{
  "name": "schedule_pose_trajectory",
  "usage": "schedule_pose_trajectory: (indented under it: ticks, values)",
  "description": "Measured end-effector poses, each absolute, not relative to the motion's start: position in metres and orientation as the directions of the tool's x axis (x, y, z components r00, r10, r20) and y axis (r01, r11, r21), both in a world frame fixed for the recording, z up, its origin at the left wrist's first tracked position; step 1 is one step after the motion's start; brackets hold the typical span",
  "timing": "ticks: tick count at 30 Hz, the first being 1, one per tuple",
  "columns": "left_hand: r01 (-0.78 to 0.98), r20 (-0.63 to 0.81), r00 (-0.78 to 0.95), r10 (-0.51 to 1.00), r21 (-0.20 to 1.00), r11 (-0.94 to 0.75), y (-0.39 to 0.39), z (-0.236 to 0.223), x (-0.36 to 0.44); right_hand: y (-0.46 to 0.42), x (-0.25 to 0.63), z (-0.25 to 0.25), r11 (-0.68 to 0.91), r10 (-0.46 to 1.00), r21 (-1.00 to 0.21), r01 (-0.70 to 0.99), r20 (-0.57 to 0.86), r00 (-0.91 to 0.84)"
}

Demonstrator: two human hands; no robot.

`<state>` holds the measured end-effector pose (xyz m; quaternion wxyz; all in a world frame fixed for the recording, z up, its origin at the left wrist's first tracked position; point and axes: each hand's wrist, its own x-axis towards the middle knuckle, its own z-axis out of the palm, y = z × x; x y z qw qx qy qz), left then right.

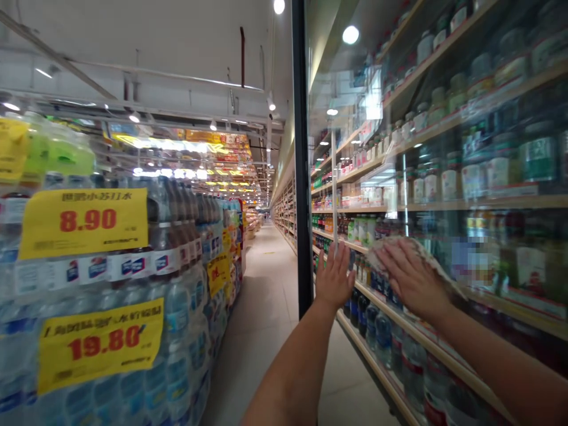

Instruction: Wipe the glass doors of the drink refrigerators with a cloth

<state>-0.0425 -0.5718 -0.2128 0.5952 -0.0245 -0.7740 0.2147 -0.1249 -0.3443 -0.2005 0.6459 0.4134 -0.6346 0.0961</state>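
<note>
Right hand [410,275] pressed flat on cloth [399,247] against glass door [444,177] | left hand [333,278] open, bracing glass | cloth best kept flat, strokes overlapped.

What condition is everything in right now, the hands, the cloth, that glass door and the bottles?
left hand: open, flat against the glass
right hand: open, pressing the cloth on the glass
cloth: spread out under the right hand
glass door: shut, showing reflections
fridge bottles: upright on shelves behind the glass
water packs: stacked, with yellow price signs
</note>
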Motion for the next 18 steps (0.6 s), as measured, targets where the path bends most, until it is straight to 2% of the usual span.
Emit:
schedule_pose_trajectory:
  ticks: [2, 4, 5, 8, 9, 10, 11, 12, 15, 16, 18]
  values:
    - [-0.203, 0.912, -0.294, 0.286, -0.351, 0.914, -0.573, -0.211, -0.044, -0.337, -0.132, -0.195, 0.55, -0.481, 0.495, -0.673, 0.846, 0.229]
    - [-0.182, 0.916, -0.288, 0.28, -0.339, 0.923, -0.575, -0.21, -0.046, -0.324, -0.142, -0.178, 0.557, -0.444, 0.469, -0.685, 0.866, 0.233]
    - [-0.171, 0.918, -0.282, 0.278, -0.333, 0.927, -0.576, -0.209, -0.046, -0.318, -0.146, -0.168, 0.604, -0.381, 0.407, -0.685, 0.903, 0.2]
    - [-0.139, 0.924, -0.268, 0.275, -0.319, 0.937, -0.578, -0.207, -0.049, -0.31, -0.149, -0.144, 0.769, -0.068, 0.086, -0.633, 0.996, 0.053]
    - [-0.133, 0.925, -0.264, 0.275, -0.317, 0.939, -0.578, -0.207, -0.049, -0.313, -0.146, -0.141, 0.794, 0.004, 0.007, -0.607, 1.0, 0.016]
    - [-0.129, 0.926, -0.258, 0.276, -0.316, 0.94, -0.578, -0.207, -0.049, -0.318, -0.142, -0.14, 0.808, 0.024, -0.023, -0.588, 1.0, -0.006]
    - [-0.126, 0.927, -0.252, 0.277, -0.315, 0.941, -0.578, -0.207, -0.048, -0.325, -0.136, -0.143, 0.815, -0.016, 0.008, -0.58, 1.0, -0.008]
    - [-0.124, 0.929, -0.244, 0.278, -0.315, 0.941, -0.578, -0.207, -0.048, -0.332, -0.131, -0.147, 0.811, -0.105, 0.088, -0.579, 0.994, 0.003]
    - [-0.108, 0.932, -0.212, 0.294, -0.321, 0.941, -0.579, -0.206, -0.049, -0.348, -0.122, -0.158, 0.682, -0.428, 0.415, -0.602, 0.894, 0.132]
    - [-0.101, 0.933, -0.202, 0.299, -0.324, 0.941, -0.579, -0.205, -0.049, -0.349, -0.123, -0.159, 0.623, -0.491, 0.49, -0.61, 0.852, 0.184]
    - [-0.089, 0.933, -0.189, 0.306, -0.326, 0.941, -0.581, -0.205, -0.05, -0.343, -0.129, -0.154, 0.55, -0.527, 0.547, -0.631, 0.814, 0.246]
